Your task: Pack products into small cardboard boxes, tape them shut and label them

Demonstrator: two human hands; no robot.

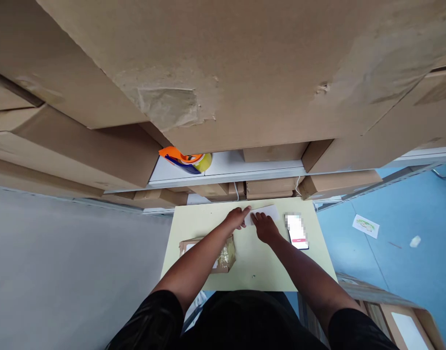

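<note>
Big cardboard box (244, 63) overhead comes closest, jutting over the shelf (224, 167); a raised head or arm could knock it. Below its edge, the orange-and-blue tape dispenser (188, 161) sits on the shelf, and a careless reach under the box might jostle it. On the table (254, 255), a taped parcel (228, 257) lies partly under the left forearm, so dropping that arm could push it along. The left hand (236, 218) is at the left end of a white paper (269, 212); whether thumb and fingers pinch it, I can't tell. Just to its right, apart from it, the right hand (265, 227) has its fingertips on the paper, grip unclear; uneven pressure could skew or crease the thin sheet. Farther right, the phone (298, 236) lies near the table's right edge, where a sideways sweep of the right forearm could send it off.
</note>
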